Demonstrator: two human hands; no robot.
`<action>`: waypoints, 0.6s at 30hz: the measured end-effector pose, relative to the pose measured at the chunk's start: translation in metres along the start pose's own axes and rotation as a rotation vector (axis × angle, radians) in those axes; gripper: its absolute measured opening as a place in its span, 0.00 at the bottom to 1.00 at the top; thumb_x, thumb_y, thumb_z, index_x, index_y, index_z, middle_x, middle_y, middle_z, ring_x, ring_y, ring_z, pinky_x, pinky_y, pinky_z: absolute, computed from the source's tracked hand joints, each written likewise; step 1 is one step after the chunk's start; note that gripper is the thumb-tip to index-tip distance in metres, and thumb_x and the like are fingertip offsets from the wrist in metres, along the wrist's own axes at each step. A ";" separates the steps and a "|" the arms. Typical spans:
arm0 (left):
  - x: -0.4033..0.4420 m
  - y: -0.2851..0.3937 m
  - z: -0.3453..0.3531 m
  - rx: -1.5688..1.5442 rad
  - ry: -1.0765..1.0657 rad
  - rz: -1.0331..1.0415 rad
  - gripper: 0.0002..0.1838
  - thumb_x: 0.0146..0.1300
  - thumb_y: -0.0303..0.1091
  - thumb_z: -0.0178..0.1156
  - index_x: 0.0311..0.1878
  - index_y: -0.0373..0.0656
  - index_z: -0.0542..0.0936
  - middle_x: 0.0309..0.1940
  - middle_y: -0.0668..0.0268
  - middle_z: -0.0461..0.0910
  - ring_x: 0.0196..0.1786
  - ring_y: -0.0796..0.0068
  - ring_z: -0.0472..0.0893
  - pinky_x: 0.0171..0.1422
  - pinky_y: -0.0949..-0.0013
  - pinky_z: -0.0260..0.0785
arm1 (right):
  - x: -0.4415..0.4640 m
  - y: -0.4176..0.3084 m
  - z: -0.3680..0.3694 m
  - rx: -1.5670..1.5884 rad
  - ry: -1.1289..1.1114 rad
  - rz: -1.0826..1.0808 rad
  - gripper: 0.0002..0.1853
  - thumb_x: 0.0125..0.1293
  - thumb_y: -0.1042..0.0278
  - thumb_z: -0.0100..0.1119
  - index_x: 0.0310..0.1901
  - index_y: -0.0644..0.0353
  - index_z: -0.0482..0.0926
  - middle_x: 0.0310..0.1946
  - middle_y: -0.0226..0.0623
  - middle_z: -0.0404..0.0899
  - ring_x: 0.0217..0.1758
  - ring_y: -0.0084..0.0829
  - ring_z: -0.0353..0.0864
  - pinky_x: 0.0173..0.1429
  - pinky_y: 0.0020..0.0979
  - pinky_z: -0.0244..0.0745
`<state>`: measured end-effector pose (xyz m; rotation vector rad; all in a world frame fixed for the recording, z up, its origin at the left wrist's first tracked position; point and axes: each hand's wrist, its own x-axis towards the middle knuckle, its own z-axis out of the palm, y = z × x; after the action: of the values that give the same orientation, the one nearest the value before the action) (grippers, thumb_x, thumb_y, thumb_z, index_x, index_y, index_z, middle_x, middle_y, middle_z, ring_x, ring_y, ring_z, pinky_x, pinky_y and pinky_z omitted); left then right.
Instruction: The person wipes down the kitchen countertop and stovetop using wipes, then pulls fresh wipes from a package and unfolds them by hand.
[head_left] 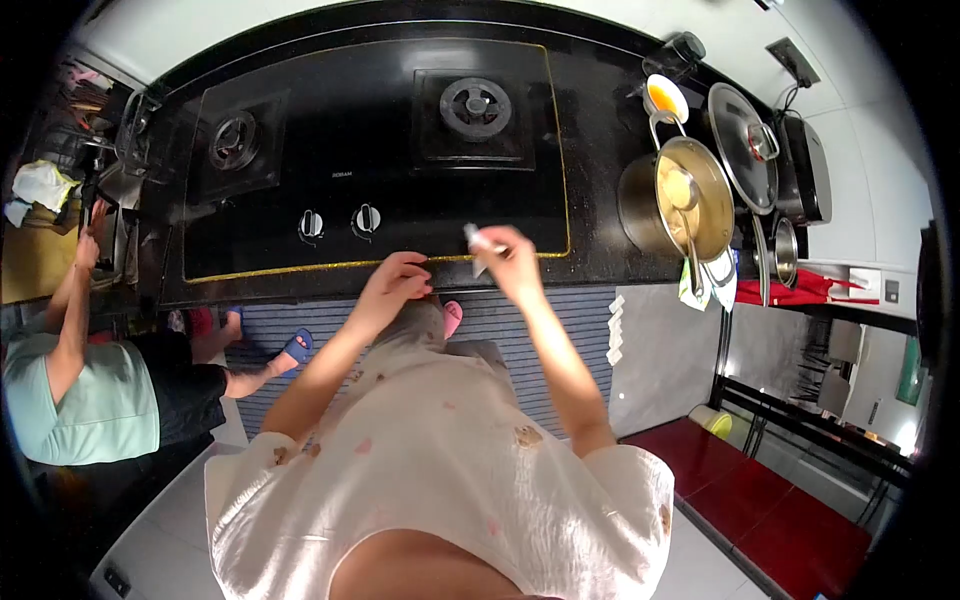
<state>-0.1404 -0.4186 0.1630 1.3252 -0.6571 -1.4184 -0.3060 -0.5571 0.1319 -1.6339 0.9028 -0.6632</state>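
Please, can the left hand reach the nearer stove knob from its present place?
Probably yes: the left hand is near that knob, with nothing standing on the stove between them.

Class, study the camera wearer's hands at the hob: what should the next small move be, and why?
Perhaps bring the left hand across to the small white item: the right hand grips it near the front edge of the gas hob, while the left is close by, with nothing visible in it.
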 end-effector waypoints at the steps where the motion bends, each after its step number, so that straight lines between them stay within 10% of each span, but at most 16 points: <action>1: -0.003 0.000 -0.011 -0.023 0.042 0.002 0.17 0.60 0.27 0.48 0.53 0.40 0.64 0.41 0.59 0.72 0.41 0.70 0.76 0.46 0.71 0.68 | 0.021 -0.010 -0.016 -0.166 0.087 -0.089 0.09 0.48 0.75 0.62 0.35 0.60 0.77 0.30 0.38 0.76 0.33 0.29 0.75 0.36 0.27 0.70; 12: -0.031 0.000 -0.083 -0.116 0.462 -0.040 0.10 0.63 0.31 0.46 0.45 0.39 0.71 0.36 0.64 0.75 0.38 0.75 0.76 0.45 0.73 0.67 | 0.307 0.041 -0.094 -0.877 0.202 -0.345 0.08 0.50 0.70 0.55 0.35 0.55 0.78 0.31 0.41 0.73 0.35 0.43 0.75 0.41 0.37 0.71; 18: -0.050 -0.013 -0.074 -0.191 0.592 -0.090 0.10 0.63 0.32 0.47 0.45 0.40 0.72 0.35 0.65 0.75 0.37 0.76 0.76 0.45 0.73 0.68 | 0.361 0.054 -0.074 -0.926 -0.085 0.064 0.10 0.51 0.65 0.54 0.34 0.56 0.80 0.33 0.46 0.78 0.39 0.43 0.77 0.45 0.36 0.71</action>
<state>-0.0823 -0.3505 0.1516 1.5327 -0.0683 -1.0442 -0.1774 -0.9038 0.0863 -2.3977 1.2936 -0.0973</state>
